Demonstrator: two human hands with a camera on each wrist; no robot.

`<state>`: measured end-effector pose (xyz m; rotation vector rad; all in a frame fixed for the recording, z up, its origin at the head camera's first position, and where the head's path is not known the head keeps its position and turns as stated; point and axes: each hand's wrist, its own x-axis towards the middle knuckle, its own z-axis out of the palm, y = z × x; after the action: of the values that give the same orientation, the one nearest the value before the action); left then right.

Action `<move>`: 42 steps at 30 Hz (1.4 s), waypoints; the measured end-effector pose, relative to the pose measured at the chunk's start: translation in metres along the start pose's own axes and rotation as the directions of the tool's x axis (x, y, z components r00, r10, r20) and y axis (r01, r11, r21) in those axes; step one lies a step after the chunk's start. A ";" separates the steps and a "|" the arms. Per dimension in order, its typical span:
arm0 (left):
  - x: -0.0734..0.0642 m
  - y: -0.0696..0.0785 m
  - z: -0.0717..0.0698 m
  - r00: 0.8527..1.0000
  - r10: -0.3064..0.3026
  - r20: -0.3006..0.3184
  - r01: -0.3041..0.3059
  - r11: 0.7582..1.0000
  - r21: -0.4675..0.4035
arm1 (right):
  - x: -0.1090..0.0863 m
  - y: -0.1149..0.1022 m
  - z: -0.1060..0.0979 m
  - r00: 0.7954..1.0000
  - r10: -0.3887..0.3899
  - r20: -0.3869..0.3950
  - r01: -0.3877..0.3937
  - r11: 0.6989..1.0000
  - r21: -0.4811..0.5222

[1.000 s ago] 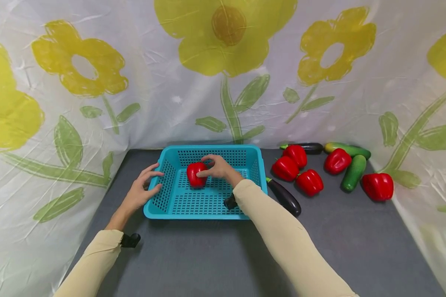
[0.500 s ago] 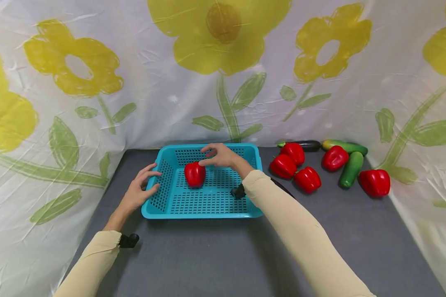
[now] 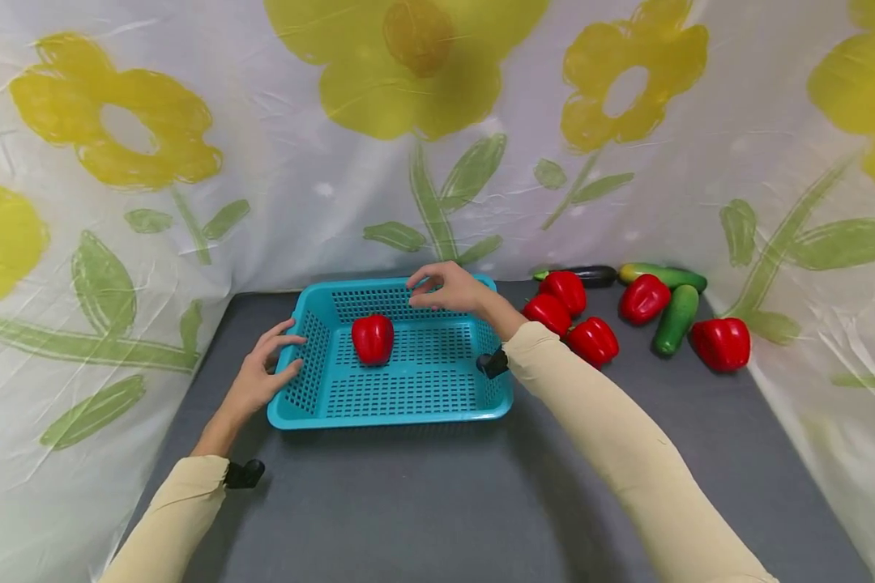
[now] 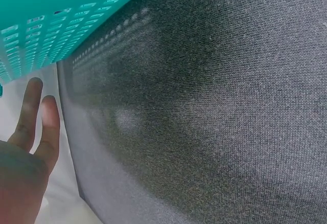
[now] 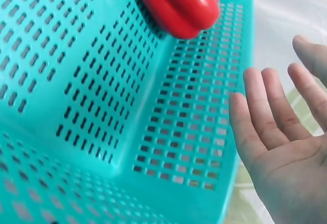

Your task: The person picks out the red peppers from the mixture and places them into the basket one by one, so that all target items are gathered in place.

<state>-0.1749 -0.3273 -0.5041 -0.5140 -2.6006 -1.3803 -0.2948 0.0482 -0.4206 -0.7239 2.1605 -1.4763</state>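
Observation:
A red bell pepper point(image 3: 373, 339) sits inside a blue perforated plastic basket point(image 3: 390, 420), left of its middle. My right hand point(image 3: 448, 289) is over the basket's back rim, to the right of the pepper, with nothing in its grasp. In the right wrist view, that hand point(image 5: 286, 132) shows an empty palm and spread fingers beside the basket wall, with the pepper point(image 5: 181, 4) at the top. At the basket's left end, my left hand point(image 3: 258, 374) has its fingertips right at the rim. The left wrist view shows two of its fingers extended under the basket's side.
Right of the basket lie several more red bell peppers point(image 3: 593, 341), a green cucumber point(image 3: 676, 320), a yellow-green one point(image 3: 663, 276) and a dark eggplant point(image 3: 591, 276). A flower-printed curtain point(image 3: 321, 194) stands behind the grey tabletop point(image 3: 379, 510).
My right hand has let go of the red bell pepper in the basket and moved right and up, away from it. My left hand stays at the basket's left rim.

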 end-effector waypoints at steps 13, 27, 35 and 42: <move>-0.001 0.003 -0.001 1.000 -0.010 0.003 0.010 1.000 -0.002 | -0.025 -0.002 -0.020 0.999 -0.041 0.024 0.042 0.998 -0.040; -0.002 -0.001 -0.002 1.000 -0.002 0.001 0.002 1.000 0.014 | -0.077 0.013 -0.047 0.991 -0.121 -0.056 0.115 0.988 -0.099; -0.003 0.001 -0.002 1.000 -0.007 0.000 0.007 1.000 0.026 | -0.109 0.029 -0.059 0.988 -0.023 -0.155 0.013 0.998 -0.062; -0.002 0.001 -0.002 1.000 0.001 -0.006 -0.001 1.000 0.025 | -0.133 0.041 -0.067 0.978 -0.026 -0.206 0.020 0.999 -0.036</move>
<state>-0.1727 -0.3286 -0.5028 -0.5070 -2.6095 -1.3447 -0.2400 0.1921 -0.4285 -0.6329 2.3423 -1.5931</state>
